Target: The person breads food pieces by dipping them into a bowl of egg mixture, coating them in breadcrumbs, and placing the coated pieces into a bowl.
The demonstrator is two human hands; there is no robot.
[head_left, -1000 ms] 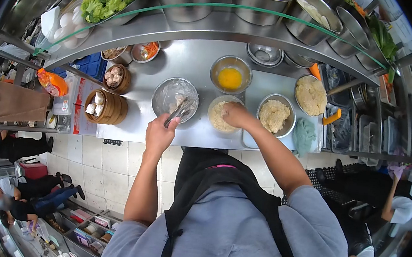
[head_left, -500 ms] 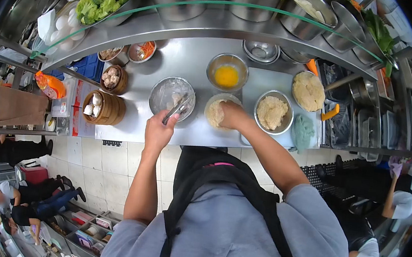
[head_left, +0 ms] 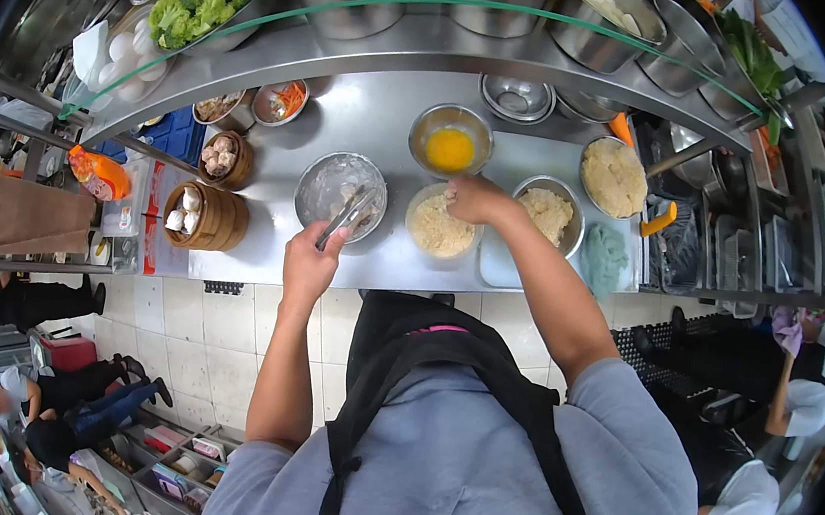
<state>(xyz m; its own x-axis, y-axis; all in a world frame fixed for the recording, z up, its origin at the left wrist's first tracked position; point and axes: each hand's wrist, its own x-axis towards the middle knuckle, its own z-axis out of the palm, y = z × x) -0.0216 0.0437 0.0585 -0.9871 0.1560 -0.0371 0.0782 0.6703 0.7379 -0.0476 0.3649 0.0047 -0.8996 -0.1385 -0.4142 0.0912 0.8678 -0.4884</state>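
My left hand (head_left: 312, 261) is closed around metal tongs (head_left: 350, 213), whose tips reach into a steel bowl (head_left: 311, 179) coated with white flour. Something pale lies by the tips, too small to name. My right hand (head_left: 482, 202) hovers at the upper right of a bowl of breadcrumbs (head_left: 439, 228). Its fingers are bent together and point down; what they hold, if anything, is hidden. Just behind that hand stands a steel bowl with beaten egg (head_left: 450, 149). Under my right forearm, a steel bowl holds a crumbed heap (head_left: 546, 214).
Bamboo steamers (head_left: 224, 221) stand at the left. On the right are a bowl of pale crumbs (head_left: 613, 176), a green cloth (head_left: 603, 255) and a white board (head_left: 534, 155). A steel shelf (head_left: 404, 51) with several pots crosses above the counter. Co-workers (head_left: 744, 504) are behind me.
My right hand has lifted out of the breadcrumbs and shifted up and right, uncovering more of them. My left hand keeps the tongs in the flour bowl.
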